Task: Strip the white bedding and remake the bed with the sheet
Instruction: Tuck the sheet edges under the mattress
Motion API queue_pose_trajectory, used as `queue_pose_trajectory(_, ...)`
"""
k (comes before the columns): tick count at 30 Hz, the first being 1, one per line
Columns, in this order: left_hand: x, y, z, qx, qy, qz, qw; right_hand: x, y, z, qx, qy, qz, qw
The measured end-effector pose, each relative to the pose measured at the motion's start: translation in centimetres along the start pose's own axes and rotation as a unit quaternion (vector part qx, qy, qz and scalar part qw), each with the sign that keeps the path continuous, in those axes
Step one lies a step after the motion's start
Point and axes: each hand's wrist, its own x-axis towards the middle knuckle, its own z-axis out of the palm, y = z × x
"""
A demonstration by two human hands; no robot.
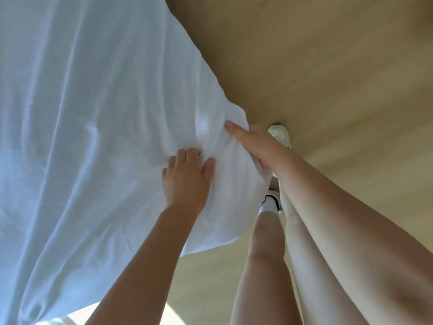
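A white sheet (pixel 93 113) covers the bed and fills the left of the view, creased towards its near right corner (pixel 234 146). My left hand (pixel 187 177) rests on top of the sheet just inside that corner, thumb spread and fingers bent down into the fabric. My right hand (pixel 255 146) holds the corner itself, with the thumb lying along the top and the fingers wrapped under the edge, out of sight. Folds bunch up between the two hands.
Light wooden floor (pixel 328 66) runs along the right side and foot of the bed. My legs and white shoes (pixel 280 134) stand on it right beside the corner. A bright sunlit patch (pixel 178 310) lies on the floor near the bottom.
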Motion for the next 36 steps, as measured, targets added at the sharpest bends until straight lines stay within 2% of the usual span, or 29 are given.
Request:
queue_pose_trajectory(2, 0.4, 0.3, -0.9, -0.05, 0.019, 0.016, 0.998, -0.6, -0.4, 0.1, 0.008, 0.048, -0.051, 0.998)
queue_pose_trajectory(4, 0.5, 0.5, -1.8, -0.074, 0.052, 0.069, 0.994, -1.0, 0.9, -1.0, 0.046, 0.117, -0.095, 0.988)
queue_pose_trajectory(6, 0.4, 0.7, -2.2, -0.011, 0.002, 0.128, 0.992, -1.2, 2.9, -1.7, 0.047, 0.165, -0.088, 0.981)
queue_pose_trajectory(9, 0.2, 0.1, -1.0, 0.08, -0.11, 0.106, 0.985, 1.4, 4.4, 0.2, -0.152, 0.193, -0.041, 0.968)
queue_pose_trajectory(10, 0.0, -0.5, -0.8, 0.07, -0.114, 0.096, 0.986, 2.2, 4.8, 0.9, -0.188, 0.179, -0.03, 0.965)
queue_pose_trajectory(11, -0.6, -1.2, -0.8, 0.041, -0.106, 0.101, 0.988, 2.2, 4.9, 1.2, -0.179, 0.141, -0.006, 0.974)
queue_pose_trajectory(13, -2.5, -2.5, -0.4, -0.019, -0.044, 0.117, 0.992, 1.0, 6.1, -0.1, -0.07, 0.01, 0.08, 0.994)
queue_pose_trajectory(15, -4.9, -3.2, 0.5, -0.024, 0.028, 0.133, 0.99, -1.6, 8.4, -2.3, 0.052, -0.111, 0.142, 0.982)
queue_pose_trajectory(17, -6.9, -3.3, 1.3, -0.019, 0.074, 0.147, 0.986, -3.9, 11.2, -3.3, 0.156, -0.16, 0.103, 0.969)
queue_pose_trajectory(19, -8.3, -3.4, 2.0, -0.037, 0.119, 0.171, 0.977, -6.1, 12.5, -3.5, 0.22, -0.197, 0.024, 0.955)
queue_pose_trajectory(21, -9.1, -3.6, 2.5, -0.052, 0.16, 0.193, 0.967, -7.8, 13.0, -3.1, 0.199, -0.244, -0.037, 0.948)
queue_pose_trajectory(22, -9.4, -3.7, 2.5, -0.058, 0.179, 0.2, 0.962, -8.7, 12.9, -2.8, 0.16, -0.238, -0.055, 0.956)
queue_pose_trajectory(23, -9.7, -3.7, 2.4, -0.062, 0.192, 0.202, 0.958, -9.4, 12.7, -2.2, 0.121, -0.197, -0.071, 0.97)
queue_pose_trajectory(25, -10.3, -3.5, 2.1, -0.061, 0.209, 0.211, 0.953, -10.7, 11.8, -0.5, 0.063, -0.065, -0.097, 0.991)
queue_pose_trajectory(27, -11.2, -3.4, 1.7, -0.049, 0.222, 0.217, 0.949, -11.6, 10.9, 2.0, 0.039, 0.044, -0.09, 0.994)
queue_pose_trajectory(30, -12.8, -3.8, 0.7, -0.001, 0.242, 0.211, 0.947, -13.7, 11.0, 2.7, -0.031, 0.114, -0.089, 0.989)
queue_pose_trajectory(31, -13.0, -4.1, 0.3, 0.014, 0.228, 0.209, 0.951, -14.3, 11.5, 1.6, -0.05, 0.115, -0.069, 0.99)
queue_pose_trajectory(33, -12.6, -4.6, 0.1, 0.035, 0.131, 0.187, 0.973, -13.5, 13.3, -1.5, -0.067, 0.133, -0.002, 0.989)
queue_pose_trajectory(35, -12.5, -5.3, 1.4, 0.094, 0.025, 0.159, 0.982, -10.4, 15.3, -2.9, -0.126, 0.191, 0.049, 0.972)
queue_pose_trajectory(36, -12.7, -5.7, 2.2, 0.114, 0.001, 0.156, 0.981, -8.4, 15.9, -2.5, -0.17, 0.207, 0.05, 0.962)
